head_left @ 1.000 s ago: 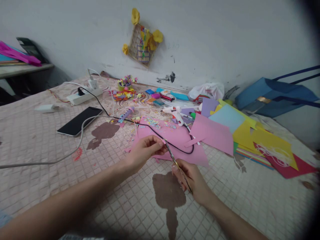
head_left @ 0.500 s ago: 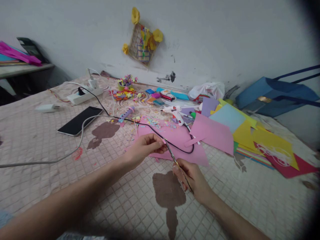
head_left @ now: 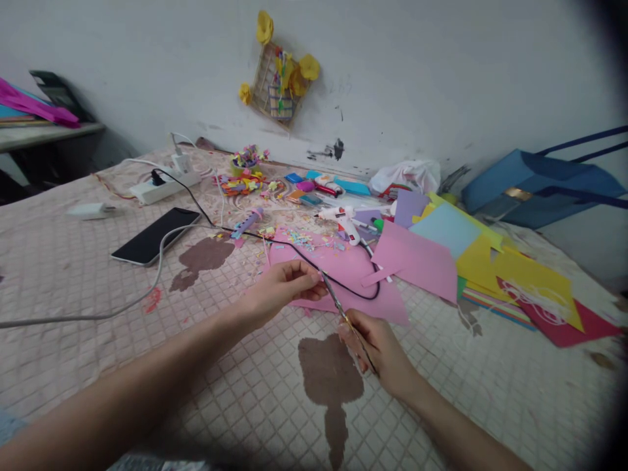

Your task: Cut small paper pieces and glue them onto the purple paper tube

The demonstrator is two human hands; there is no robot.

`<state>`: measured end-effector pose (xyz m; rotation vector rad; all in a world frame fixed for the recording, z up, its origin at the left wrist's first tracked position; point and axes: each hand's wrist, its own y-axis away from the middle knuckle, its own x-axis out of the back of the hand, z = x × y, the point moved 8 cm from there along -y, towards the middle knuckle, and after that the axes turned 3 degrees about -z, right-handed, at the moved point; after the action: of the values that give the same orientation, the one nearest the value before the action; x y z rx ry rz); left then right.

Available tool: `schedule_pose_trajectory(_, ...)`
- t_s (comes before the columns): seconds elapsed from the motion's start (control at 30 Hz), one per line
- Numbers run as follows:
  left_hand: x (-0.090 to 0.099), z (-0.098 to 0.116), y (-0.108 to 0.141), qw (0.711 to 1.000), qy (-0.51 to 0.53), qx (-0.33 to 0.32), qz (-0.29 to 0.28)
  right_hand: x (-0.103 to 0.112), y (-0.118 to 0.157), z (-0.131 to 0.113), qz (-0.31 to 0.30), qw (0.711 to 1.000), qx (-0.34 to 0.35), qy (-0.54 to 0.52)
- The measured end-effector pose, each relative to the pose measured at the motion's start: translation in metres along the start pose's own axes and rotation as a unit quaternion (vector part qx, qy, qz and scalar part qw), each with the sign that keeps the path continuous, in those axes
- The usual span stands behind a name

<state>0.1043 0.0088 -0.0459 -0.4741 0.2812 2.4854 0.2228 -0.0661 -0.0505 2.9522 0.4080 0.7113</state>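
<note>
My right hand (head_left: 375,343) is closed around a pair of scissors (head_left: 338,304), seen nearly edge-on. Their narrow blades slant up and left to the fingertips of my left hand (head_left: 294,284). Between thumb and forefinger, that hand pinches a tiny piece of pink paper (head_left: 321,277), mostly hidden by the fingers and touching or very close to the blade tips. Below both hands lies a large pink sheet (head_left: 358,311), with small coloured paper clippings (head_left: 301,241) scattered on its far part. A black cord (head_left: 353,294) curves across the sheet just behind the blades.
A white glue gun (head_left: 348,229) lies beyond the pink sheet. Coloured papers (head_left: 446,229) are piled to the right, near a blue bag (head_left: 530,186). On the left are a black phone-like slab (head_left: 156,237), a white power strip (head_left: 164,188) and a grey cable (head_left: 132,304).
Both hands stay almost in place. The scissor tips have closed in slightly at the pink piece, and less of it shows. The whole view has shifted a little.
</note>
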Motion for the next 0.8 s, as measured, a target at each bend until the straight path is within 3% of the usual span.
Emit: schedule_pose_trajectory(0.8, 0.001, 0.010, -0.002, 0.998, -0.037, 0.004, -0.052, 0.003, 0.002, 0.001, -0.010, 1.000, 0.006, 0.020)
